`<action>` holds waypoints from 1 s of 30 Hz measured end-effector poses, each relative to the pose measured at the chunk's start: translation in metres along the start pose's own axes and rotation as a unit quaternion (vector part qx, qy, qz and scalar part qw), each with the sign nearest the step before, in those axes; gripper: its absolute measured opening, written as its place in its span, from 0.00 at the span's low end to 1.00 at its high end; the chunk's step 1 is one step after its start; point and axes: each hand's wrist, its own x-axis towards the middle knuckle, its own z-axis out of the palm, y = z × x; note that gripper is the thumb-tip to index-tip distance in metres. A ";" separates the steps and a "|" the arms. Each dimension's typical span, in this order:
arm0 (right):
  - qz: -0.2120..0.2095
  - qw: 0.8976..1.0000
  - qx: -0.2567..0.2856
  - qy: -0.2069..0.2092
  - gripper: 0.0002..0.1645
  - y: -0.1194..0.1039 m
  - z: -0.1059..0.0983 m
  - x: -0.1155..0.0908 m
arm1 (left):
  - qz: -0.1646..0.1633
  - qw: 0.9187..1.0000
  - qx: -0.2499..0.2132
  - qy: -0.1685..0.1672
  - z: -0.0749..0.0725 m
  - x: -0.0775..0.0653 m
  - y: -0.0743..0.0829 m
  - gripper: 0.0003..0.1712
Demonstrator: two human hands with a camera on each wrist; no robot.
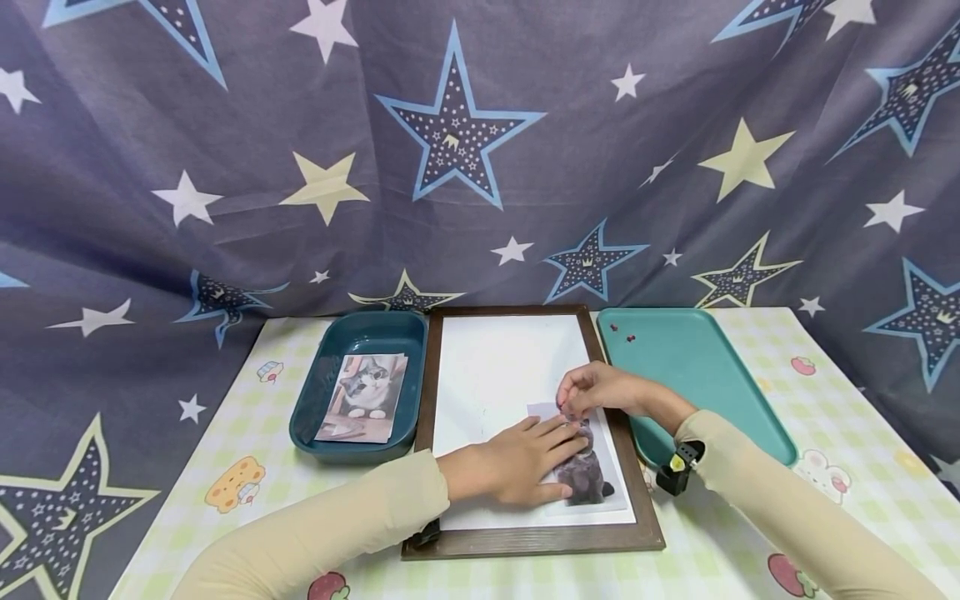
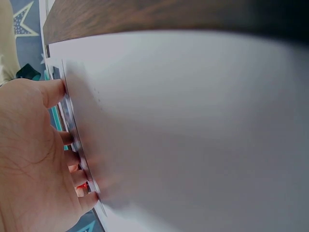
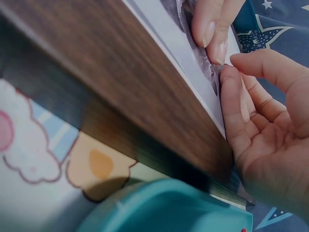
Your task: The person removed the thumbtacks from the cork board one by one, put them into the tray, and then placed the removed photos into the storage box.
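A white board (image 1: 502, 358) in a brown wooden frame (image 1: 532, 542) lies in the middle of the table. On its lower right part is a picture of a grey cat (image 1: 588, 483). My left hand (image 1: 517, 462) rests on the picture with straight, spread fingers, holding it against the board. At the picture's top edge my right hand (image 1: 607, 390) pinches a small red push pin (image 2: 82, 185) between thumb and forefinger. In the right wrist view the left fingertips lie right beside this pinch, and the pin is mostly hidden by the fingers.
Left of the frame stands a dark teal basin (image 1: 303, 417) with a stack of cat pictures (image 1: 367, 396) in it. A light teal tray (image 1: 697, 358) lies to the right, with several red push pins (image 1: 630, 338) at its far left corner. A star-patterned curtain (image 1: 480, 242) hangs behind.
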 end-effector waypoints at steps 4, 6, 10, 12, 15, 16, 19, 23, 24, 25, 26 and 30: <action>0.002 1.000 0.005 0.002 0.08 0.000 0.000 0.000 | 0.000 1.000 -0.003 0.002 0.000 0.000 0.000 0.42; 0.002 1.000 0.009 0.002 0.07 0.001 0.001 0.000 | 0.000 1.000 -0.005 0.002 0.000 0.000 0.000 0.42; 0.000 1.000 0.012 0.001 0.07 0.002 0.001 0.000 | 0.000 1.000 -0.007 0.001 -0.001 -0.001 0.000 0.42; -0.006 1.000 0.011 -0.001 0.07 0.002 0.001 0.000 | 0.000 1.000 -0.007 0.001 -0.002 -0.002 0.001 0.42; -0.010 1.000 0.010 -0.001 0.08 0.002 0.000 0.000 | 0.000 1.000 -0.008 0.000 -0.003 -0.003 0.001 0.42; -0.011 1.000 0.009 -0.001 0.09 0.003 0.000 0.001 | -0.001 1.000 -0.008 0.000 -0.003 -0.003 0.001 0.42; -0.010 1.000 0.006 0.002 0.10 0.004 0.000 0.001 | -0.001 1.000 -0.010 -0.001 -0.003 -0.003 0.001 0.42; -0.011 1.000 0.003 0.001 0.10 0.004 0.001 0.001 | -0.001 1.000 -0.009 -0.001 -0.002 -0.002 0.001 0.42; -0.012 1.000 0.002 0.001 0.10 0.003 0.001 0.000 | -0.002 1.000 -0.008 -0.001 -0.002 -0.002 0.001 0.42; -0.013 1.000 0.002 0.000 0.09 0.003 0.001 0.000 | -0.002 1.000 -0.008 -0.001 -0.001 -0.002 0.001 0.42; -0.014 1.000 0.002 0.000 0.09 0.002 0.002 -0.001 | -0.003 1.000 -0.007 -0.002 -0.001 -0.001 0.000 0.42; -0.017 1.000 -0.001 0.000 0.09 0.001 0.002 -0.002 | -0.003 1.000 -0.003 -0.003 0.000 -0.001 0.000 0.42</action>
